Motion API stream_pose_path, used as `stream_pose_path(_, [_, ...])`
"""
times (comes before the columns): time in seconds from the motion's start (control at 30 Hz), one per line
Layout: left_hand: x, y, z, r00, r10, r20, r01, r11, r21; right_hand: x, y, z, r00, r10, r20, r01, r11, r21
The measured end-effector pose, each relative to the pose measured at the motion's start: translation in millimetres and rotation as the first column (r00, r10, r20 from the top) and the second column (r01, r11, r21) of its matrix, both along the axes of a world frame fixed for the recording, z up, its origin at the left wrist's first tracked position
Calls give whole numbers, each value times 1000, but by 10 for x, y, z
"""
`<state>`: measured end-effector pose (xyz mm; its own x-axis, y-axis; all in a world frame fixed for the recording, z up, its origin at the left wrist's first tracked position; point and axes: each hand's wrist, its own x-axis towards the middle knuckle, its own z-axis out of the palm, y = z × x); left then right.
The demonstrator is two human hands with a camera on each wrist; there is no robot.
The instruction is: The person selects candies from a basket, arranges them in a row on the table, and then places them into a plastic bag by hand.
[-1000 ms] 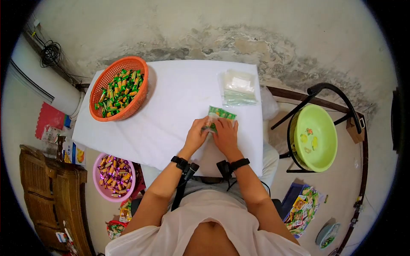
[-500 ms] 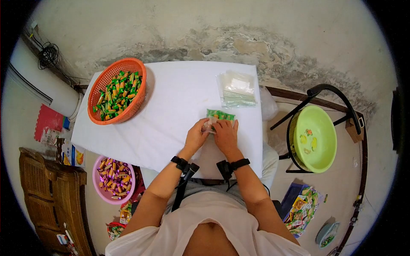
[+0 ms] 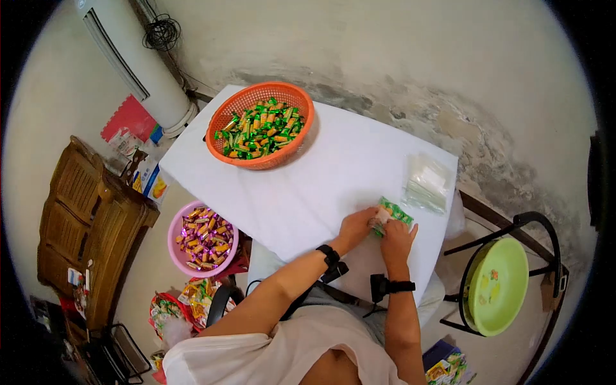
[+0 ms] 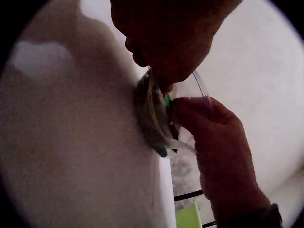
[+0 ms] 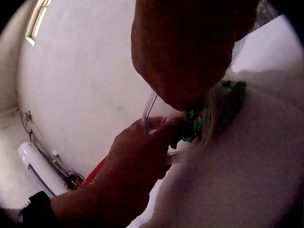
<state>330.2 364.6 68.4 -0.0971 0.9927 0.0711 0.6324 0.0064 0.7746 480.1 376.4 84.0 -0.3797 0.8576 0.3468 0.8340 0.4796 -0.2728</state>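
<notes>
A clear plastic bag [image 3: 399,212] of green-wrapped snacks lies on the white-covered table [image 3: 350,151] near its right front edge. At the bag's near end, my left hand [image 3: 359,228] pinches the clear film from the left. My right hand [image 3: 398,244] grips the same end from the right, thumb and fingers close together. Both wrist views show the bag's mouth spread, with clear film [image 4: 202,88] looped around the fingers. Green wrappers [image 5: 194,124] show just inside the mouth. The fingertips are partly hidden by the hands.
An orange basket [image 3: 260,165] of green-wrapped snacks stands at the table's back left. A stack of clear bags [image 3: 427,183] lies at the right. Below left sits a pink bowl [image 3: 173,247] of purple-wrapped snacks. A light green basin [image 3: 513,276] rests in a black stand at right.
The head view has turned left, so the table and hands appear farther right and tilted. Both hands stay at the near end of the bag.
</notes>
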Motion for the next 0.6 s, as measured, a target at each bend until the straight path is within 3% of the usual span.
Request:
stream_pose_path(0.07, [-44,31,-334,996,-44,-75,65,950,305,30,-1,-12,999,13,-39,-12,1000,9])
stream_pose_path(0.2, [-67,-72,-112,982,-134,-132,165,953,254,20,-25,26,992,42,-122,-39,999,32])
stream_pose_path(0.33, [-36,21,28,925,-159,-345,147,987,-63,118,-10,-56,992,52,-112,-47,998,50])
stream_pose_path(0.4, [-40,15,-21,972,-56,-227,90,986,142,83,-1,-37,995,27,98,-21,997,-70])
stream_pose_path(0.5, [-19,20,8,969,-25,-247,53,993,107,89,-25,-78,996,79,-35,-78,996,43])
stream_pose_path(0.6, [2,-3,-4,969,-5,-247,44,987,153,62,-67,-3,997,78,-21,-77,996,42])
